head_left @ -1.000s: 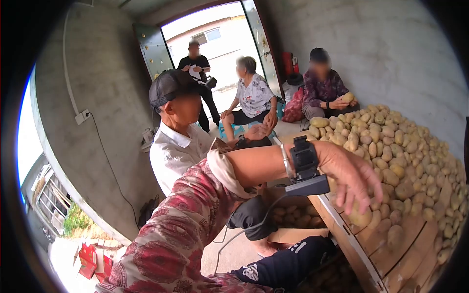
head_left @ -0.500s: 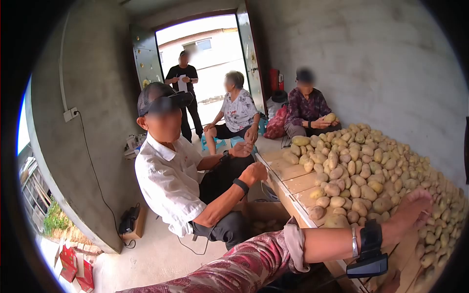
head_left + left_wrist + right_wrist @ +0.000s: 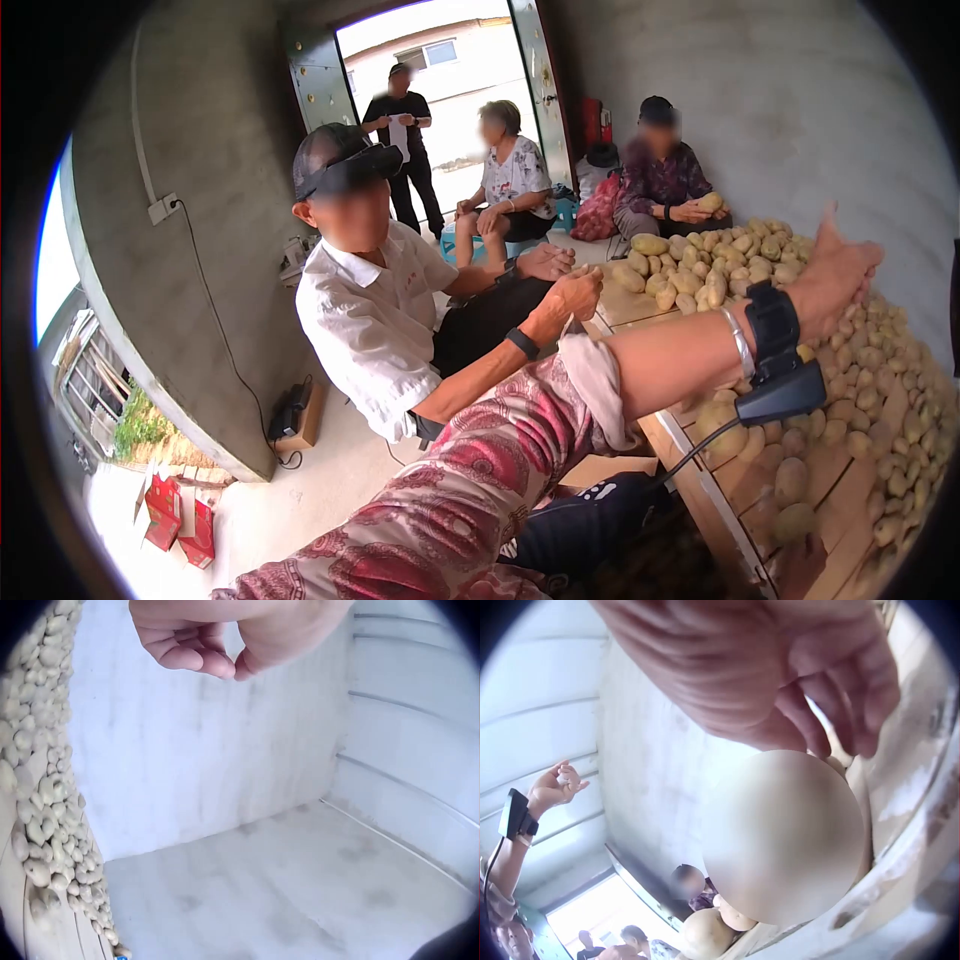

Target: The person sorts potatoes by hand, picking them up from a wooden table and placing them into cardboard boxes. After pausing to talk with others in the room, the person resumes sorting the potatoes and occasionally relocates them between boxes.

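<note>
My left hand (image 3: 835,280) is raised above the far right side of the potato pile (image 3: 870,390), with a black strap and small camera at its wrist. In the left wrist view its fingers (image 3: 187,656) are loosely bent toward the thumb, and nothing shows between them. My right hand (image 3: 780,682) hangs over the potatoes in the right wrist view, fingers bent downward and nothing visibly held. A large blurred round patch under it hides part of that spot. Two potatoes (image 3: 707,935) lie beyond. In the head view several loose potatoes (image 3: 791,480) lie on the boards.
The wooden table (image 3: 820,500) has a raised pale edge (image 3: 715,490). Beside it sits a person in a white shirt (image 3: 370,320). Another seated person (image 3: 670,180) holds a potato at the far end. Red mesh sacks (image 3: 598,212) stand near the door.
My left hand has gone from low over the potatoes, fingers down, to raised with fingers upward. The person in the white shirt has turned from side-on toward the table.
</note>
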The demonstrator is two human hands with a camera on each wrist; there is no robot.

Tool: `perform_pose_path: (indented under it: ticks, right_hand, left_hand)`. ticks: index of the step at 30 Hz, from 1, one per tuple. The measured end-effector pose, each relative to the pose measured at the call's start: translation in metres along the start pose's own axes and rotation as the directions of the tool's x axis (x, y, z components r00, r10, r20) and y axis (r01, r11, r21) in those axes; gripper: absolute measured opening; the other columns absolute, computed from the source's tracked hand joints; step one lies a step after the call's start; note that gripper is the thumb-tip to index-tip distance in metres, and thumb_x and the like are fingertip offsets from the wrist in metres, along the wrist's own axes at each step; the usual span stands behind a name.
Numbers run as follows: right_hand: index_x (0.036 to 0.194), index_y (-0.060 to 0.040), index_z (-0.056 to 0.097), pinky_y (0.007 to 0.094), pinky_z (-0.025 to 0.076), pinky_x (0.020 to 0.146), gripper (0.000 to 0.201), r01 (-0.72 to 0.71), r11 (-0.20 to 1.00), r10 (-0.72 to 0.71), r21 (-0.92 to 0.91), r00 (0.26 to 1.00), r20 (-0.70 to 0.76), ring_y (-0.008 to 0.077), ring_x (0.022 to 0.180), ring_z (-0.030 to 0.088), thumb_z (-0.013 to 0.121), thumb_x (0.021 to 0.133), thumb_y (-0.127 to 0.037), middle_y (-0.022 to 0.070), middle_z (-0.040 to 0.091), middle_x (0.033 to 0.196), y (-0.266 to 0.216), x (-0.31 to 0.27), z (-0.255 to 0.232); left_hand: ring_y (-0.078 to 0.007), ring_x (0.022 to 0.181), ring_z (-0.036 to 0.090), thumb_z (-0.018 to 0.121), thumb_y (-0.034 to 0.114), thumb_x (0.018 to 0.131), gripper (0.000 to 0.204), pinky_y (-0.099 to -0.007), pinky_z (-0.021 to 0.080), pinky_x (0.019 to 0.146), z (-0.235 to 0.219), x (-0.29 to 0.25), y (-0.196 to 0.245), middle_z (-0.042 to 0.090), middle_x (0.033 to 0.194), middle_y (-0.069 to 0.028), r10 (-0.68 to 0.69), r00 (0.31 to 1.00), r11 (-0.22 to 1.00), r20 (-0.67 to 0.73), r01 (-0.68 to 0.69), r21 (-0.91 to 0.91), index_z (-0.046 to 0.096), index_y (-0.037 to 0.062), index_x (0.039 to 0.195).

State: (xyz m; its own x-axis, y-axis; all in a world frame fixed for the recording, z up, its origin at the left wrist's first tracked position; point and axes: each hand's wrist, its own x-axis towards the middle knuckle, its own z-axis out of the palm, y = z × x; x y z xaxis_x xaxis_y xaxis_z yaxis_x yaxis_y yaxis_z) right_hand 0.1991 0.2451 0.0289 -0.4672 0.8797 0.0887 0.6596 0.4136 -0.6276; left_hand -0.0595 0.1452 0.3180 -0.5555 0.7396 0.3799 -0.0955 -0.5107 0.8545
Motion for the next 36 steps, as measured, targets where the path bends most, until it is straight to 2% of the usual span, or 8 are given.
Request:
perform_pose_path:
  ticks: [8, 10, 11, 12, 16, 18, 19, 36]
  right_hand:
    - [0.094, 0.0024, 0.061, 0.0322, 0.047, 0.067, 0.022, 0.205, 0.908, -0.069, 0.364, 0.932, -0.355, 0.0202, 0.073, 0.055, 0.064, 0.083, -0.016, 0.0117, 0.062, 0.085, -0.013, -0.004, -0.023]
    - [0.087, 0.0009, 0.059, 0.0301, 0.046, 0.065, 0.017, 0.121, 0.609, -0.003, 0.784, 0.989, -0.151, 0.0166, 0.07, 0.053, 0.063, 0.083, -0.015, 0.0064, 0.059, 0.079, -0.045, -0.023, -0.024]
    - [0.083, -0.0015, 0.057, 0.0271, 0.045, 0.066, 0.012, 0.272, 0.649, -0.261, 0.71, 0.957, -0.129, 0.0134, 0.071, 0.051, 0.062, 0.084, -0.012, 0.003, 0.055, 0.077, -0.087, -0.048, -0.028]
    - [0.091, -0.001, 0.058, 0.025, 0.045, 0.07, 0.012, 0.093, 0.754, -0.312, 0.651, 0.922, 0.23, 0.0113, 0.077, 0.052, 0.061, 0.085, -0.011, 0.0041, 0.058, 0.082, -0.1, -0.057, -0.014]
    - [0.14, -0.0032, 0.018, 0.0228, 0.045, 0.07, 0.083, -0.301, 0.65, -0.679, 0.698, 0.184, 0.711, 0.0141, 0.085, 0.055, 0.067, 0.073, 0.0, 0.0119, 0.044, 0.127, -0.218, -0.13, 0.058]
    - [0.128, 0.0017, 0.036, 0.0236, 0.046, 0.065, 0.062, -0.347, 0.618, -0.753, 0.705, -0.005, 0.658, 0.014, 0.077, 0.057, 0.066, 0.074, -0.002, 0.0127, 0.056, 0.11, -0.227, -0.173, 0.136]
    - [0.106, 0.0065, 0.055, 0.024, 0.047, 0.061, 0.029, -0.25, 0.524, -0.843, 0.814, -0.293, 0.452, 0.0138, 0.068, 0.058, 0.06, 0.081, -0.008, 0.0087, 0.063, 0.081, -0.25, -0.177, 0.155]
    - [0.109, 0.0041, 0.052, 0.0268, 0.046, 0.072, 0.032, -0.592, 0.543, -0.839, 0.596, -0.341, 0.425, 0.0204, 0.08, 0.059, 0.059, 0.084, -0.013, 0.0153, 0.06, 0.092, -0.305, -0.22, 0.129]
  left_hand:
    - [-0.01, 0.056, 0.046, 0.053, 0.001, 0.075, 0.081, -0.0233, 0.039, 0.051, 0.009, 0.048, 0.07, 0.049, 0.065, -0.0042, 0.369, 0.866, 0.926, 0.337, -0.374, -0.053, 0.004, -0.0026, 0.14]
    - [-0.0087, 0.058, 0.046, 0.052, 0.003, 0.076, 0.078, -0.0234, 0.04, 0.053, -0.001, -0.007, 0.052, 0.048, 0.065, -0.0027, 0.171, 0.878, 0.915, 0.447, -0.31, 0.258, 0.006, -0.0034, 0.14]
    - [-0.0083, 0.058, 0.045, 0.051, 0.003, 0.076, 0.078, -0.0233, 0.039, 0.054, -0.012, -0.009, 0.028, 0.048, 0.065, -0.0022, 0.133, 0.905, 0.931, 0.403, -0.254, 0.262, 0.006, -0.0025, 0.14]
    - [-0.0079, 0.058, 0.044, 0.051, 0.004, 0.076, 0.078, -0.0232, 0.039, 0.054, -0.013, -0.008, 0.019, 0.047, 0.065, -0.0018, 0.087, 0.926, 0.945, 0.368, -0.193, 0.263, 0.006, -0.0017, 0.14]
    - [-0.0166, 0.07, 0.046, 0.05, 0.001, 0.072, 0.075, -0.0289, 0.042, 0.065, -0.008, -0.003, 0.017, 0.046, 0.079, -0.0077, 0.023, 0.962, 0.926, 0.27, -0.123, 0.358, 0.014, -0.0004, 0.139]
    - [-0.0173, 0.075, 0.047, 0.049, 0.001, 0.074, 0.071, -0.0289, 0.042, 0.067, 0.003, -0.003, 0.016, 0.046, 0.083, -0.0085, 0.001, 0.96, 0.974, 0.28, -0.064, 0.217, 0.017, -0.0006, 0.137]
    - [-0.0173, 0.075, 0.047, 0.049, 0.001, 0.074, 0.071, -0.0289, 0.042, 0.067, 0.005, 0.002, 0.009, 0.046, 0.083, -0.0085, 0.005, 0.959, 0.973, 0.282, -0.071, 0.221, 0.017, -0.0006, 0.137]
    - [-0.0085, 0.062, 0.043, 0.053, 0.003, 0.078, 0.044, -0.0247, 0.037, 0.054, -0.029, -0.031, -0.022, 0.045, 0.07, -0.0016, -0.071, 0.957, 0.916, 0.281, -0.049, 0.399, 0.037, 0.0032, 0.119]
